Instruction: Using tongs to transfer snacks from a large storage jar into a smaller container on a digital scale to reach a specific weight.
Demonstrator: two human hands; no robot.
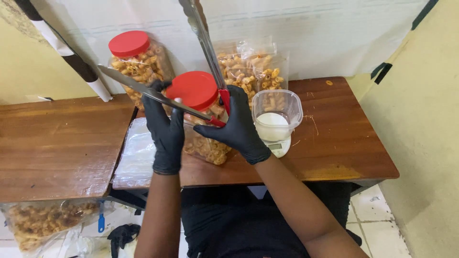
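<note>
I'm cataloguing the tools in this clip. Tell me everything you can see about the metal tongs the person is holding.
The tongs are long, of shiny silver metal, with two flat arms joined at a red hinge end near the gloved hands. They are spread wide open in a V: one arm points up past the top edge, the other slants left toward the far red-lidded jar. The right hand grips the hinge end; the left hand holds the left arm. They hang over the near red-lidded jar of snacks. Their tips carry nothing visible.

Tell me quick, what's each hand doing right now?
Left hand: fingers closed on one metal arm of the tongs.
Right hand: fingers closed around the tongs' red hinge end, in front of the red-lidded jar.
</note>
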